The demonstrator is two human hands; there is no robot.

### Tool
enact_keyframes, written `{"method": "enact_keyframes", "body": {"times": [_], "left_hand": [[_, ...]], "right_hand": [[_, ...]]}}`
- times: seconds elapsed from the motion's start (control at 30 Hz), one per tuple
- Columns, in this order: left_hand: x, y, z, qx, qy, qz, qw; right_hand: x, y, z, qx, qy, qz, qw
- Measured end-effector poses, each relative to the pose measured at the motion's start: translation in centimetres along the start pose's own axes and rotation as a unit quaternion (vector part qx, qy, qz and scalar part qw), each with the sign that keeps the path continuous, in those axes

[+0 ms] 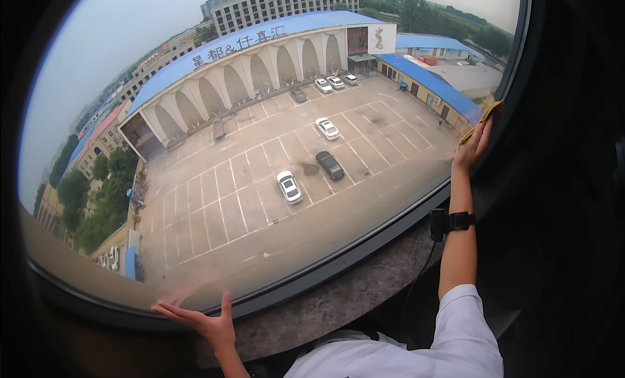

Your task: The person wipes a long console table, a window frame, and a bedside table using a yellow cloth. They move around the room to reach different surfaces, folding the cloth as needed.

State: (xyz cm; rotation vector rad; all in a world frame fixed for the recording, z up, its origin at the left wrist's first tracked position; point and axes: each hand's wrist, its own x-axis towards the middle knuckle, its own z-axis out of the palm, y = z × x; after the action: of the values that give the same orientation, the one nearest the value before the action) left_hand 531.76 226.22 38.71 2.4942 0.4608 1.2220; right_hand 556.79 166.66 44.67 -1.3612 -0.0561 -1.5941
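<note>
Before me is a large window pane point(234, 192) in a dark frame point(337, 268). My right hand point(471, 146), at the right side of the glass, presses a folded yellowish-brown cloth point(481, 124) against the pane near the frame's edge. A black strap with a small box point(451, 222) sits on my right wrist, and a thin cable hangs from it. At the lower left, my left hand point(207, 324) is spread at the bottom edge of the window, with thumb and fingers apart and no object in it. A faint reflection of it shows in the glass.
A grey stone-like sill point(351, 295) runs below the frame, between the window and my body in a white shirt point(361, 358). Outside, far below, lie a parking lot with several cars and a long building with a blue roof point(273, 31).
</note>
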Motion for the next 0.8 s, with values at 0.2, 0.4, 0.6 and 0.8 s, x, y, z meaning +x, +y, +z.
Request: {"method": "enact_keyframes", "body": {"times": [0.2, 0.4, 0.6, 0.8], "left_hand": [[0.1, -0.5, 1.0, 0.012, -0.003, 0.008, 1.0], [0.2, -3.4, 1.7, 0.015, 0.013, 0.057, 0.998], [-0.5, -3.0, 2.0, 0.0, 0.036, 0.059, 0.998], [-1.7, -3.4, -4.7, -0.138, -0.073, 0.003, 0.988]], "right_hand": [[-3.5, 9.8, -6.0, -0.034, 0.071, 0.1, 0.992], [-11.7, 2.3, -2.2, 0.037, 0.109, 0.198, 0.973], [-21.5, -15.4, 4.8, -0.027, -0.074, 0.124, 0.989], [-28.6, -25.8, 10.0, 0.04, -0.264, -0.099, 0.958]]}}
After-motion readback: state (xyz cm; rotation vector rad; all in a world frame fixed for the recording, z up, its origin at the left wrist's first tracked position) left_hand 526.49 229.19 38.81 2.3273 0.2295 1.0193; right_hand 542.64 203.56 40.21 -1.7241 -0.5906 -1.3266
